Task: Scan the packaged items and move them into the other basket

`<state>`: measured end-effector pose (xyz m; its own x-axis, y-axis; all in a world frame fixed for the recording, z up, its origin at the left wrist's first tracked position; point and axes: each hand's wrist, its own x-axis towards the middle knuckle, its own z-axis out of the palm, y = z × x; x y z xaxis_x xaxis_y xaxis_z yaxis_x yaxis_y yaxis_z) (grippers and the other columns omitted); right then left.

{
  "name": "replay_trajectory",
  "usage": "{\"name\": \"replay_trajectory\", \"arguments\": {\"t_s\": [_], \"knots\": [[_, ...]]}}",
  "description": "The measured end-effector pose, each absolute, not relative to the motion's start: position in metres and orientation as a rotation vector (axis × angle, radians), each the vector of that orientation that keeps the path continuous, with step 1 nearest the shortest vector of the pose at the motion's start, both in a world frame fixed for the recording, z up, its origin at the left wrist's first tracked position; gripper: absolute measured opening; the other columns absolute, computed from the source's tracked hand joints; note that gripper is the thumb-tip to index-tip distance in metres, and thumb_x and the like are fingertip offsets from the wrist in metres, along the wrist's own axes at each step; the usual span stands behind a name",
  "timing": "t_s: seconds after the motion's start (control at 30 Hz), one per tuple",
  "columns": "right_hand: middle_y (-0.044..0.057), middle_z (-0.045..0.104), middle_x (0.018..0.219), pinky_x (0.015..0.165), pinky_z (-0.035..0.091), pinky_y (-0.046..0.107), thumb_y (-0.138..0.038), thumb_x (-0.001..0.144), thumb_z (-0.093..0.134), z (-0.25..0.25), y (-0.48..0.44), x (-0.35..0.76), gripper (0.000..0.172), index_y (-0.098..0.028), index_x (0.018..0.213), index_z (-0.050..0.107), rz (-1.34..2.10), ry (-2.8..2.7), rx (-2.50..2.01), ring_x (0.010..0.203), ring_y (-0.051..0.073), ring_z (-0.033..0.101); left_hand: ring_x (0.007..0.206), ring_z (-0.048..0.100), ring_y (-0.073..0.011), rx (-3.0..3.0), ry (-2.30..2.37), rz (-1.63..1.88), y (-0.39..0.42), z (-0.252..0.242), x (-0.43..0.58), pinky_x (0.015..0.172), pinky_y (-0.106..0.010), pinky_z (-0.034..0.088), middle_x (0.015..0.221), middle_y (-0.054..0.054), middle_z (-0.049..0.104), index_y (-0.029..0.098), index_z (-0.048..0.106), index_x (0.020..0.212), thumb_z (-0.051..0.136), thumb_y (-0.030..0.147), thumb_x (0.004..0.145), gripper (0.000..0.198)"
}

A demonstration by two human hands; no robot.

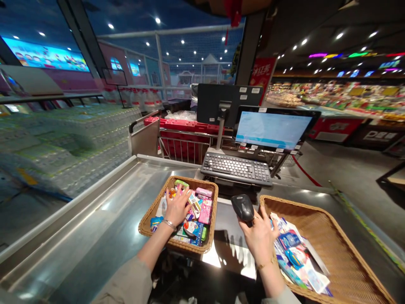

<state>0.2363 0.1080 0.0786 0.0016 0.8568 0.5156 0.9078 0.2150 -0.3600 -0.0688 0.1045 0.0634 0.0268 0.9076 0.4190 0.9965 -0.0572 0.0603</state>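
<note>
My left hand [177,207] reaches into the smaller wicker basket [144,223], fingers stretched over a heap of small colourful packages [205,210]. Its fingertips lie on or just above them; exact contact is hard to tell. Pink, blue, green and white packs show around the hand. In my right hand [261,236] is a black handheld barcode scanner [242,207], its rounded head facing up and left and its grip hidden by my fingers. This hand is above the metal counter, beside the left rim of a larger wicker basket [341,253], where blue and white packs [292,249] lie.
A black keyboard [236,166] and a lit monitor [274,128] stand beyond the baskets, with another dark screen [218,103] behind. The metal counter [117,215] has a raised left edge. Metal carts with red crates [186,139] stand behind it, and stacked bottle packs [85,131] to the left.
</note>
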Motion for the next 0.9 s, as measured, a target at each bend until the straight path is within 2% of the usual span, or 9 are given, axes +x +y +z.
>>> {"name": "replay_trajectory", "arguments": {"t_s": [0.37,0.53,0.7,0.9], "knots": [[0.009,0.069,0.117,0.107,0.016,0.053,-0.045,0.087,0.043,0.075,0.11,0.237,0.037,-0.021,0.1,0.068,-0.072,-1.86,-1.626,0.132,0.031,0.04,0.145,0.025,-0.032,-2.064,-2.078,-0.434,0.101,0.053,-0.095,0.111,-0.071,-0.006,0.148,-0.007,0.046,0.033,0.04,0.143,0.056,0.035,0.087,0.057],[0.01,0.069,0.115,0.107,0.017,0.051,-0.048,0.086,0.042,0.077,0.11,0.239,0.041,-0.02,0.098,0.069,-0.107,-1.844,-1.634,0.13,0.03,0.043,0.146,0.023,-0.0319,-2.097,-2.115,-0.344,0.105,0.051,-0.116,0.109,-0.072,-0.007,0.15,-0.008,0.043,0.034,0.038,0.144,0.06,0.042,0.085,0.063],[0.01,0.07,0.113,0.106,0.017,0.051,-0.05,0.087,0.039,0.078,0.11,0.24,0.042,-0.021,0.093,0.07,-0.123,-1.812,-1.648,0.128,0.029,0.045,0.144,0.026,-0.0332,-2.146,-2.184,-0.247,0.116,0.056,-0.139,0.107,-0.073,-0.011,0.147,-0.009,0.047,0.035,0.044,0.139,0.067,0.045,0.08,0.064],[0.01,0.068,0.117,0.106,0.019,0.051,-0.05,0.086,0.041,0.073,0.111,0.242,0.042,-0.02,0.092,0.07,-0.159,-1.804,-1.636,0.127,0.03,0.045,0.138,0.037,-0.0333,-2.239,-2.249,-0.143,0.131,0.063,-0.153,0.106,-0.071,-0.018,0.137,-0.007,0.058,0.035,0.058,0.123,0.071,0.052,0.072,0.055]]}}
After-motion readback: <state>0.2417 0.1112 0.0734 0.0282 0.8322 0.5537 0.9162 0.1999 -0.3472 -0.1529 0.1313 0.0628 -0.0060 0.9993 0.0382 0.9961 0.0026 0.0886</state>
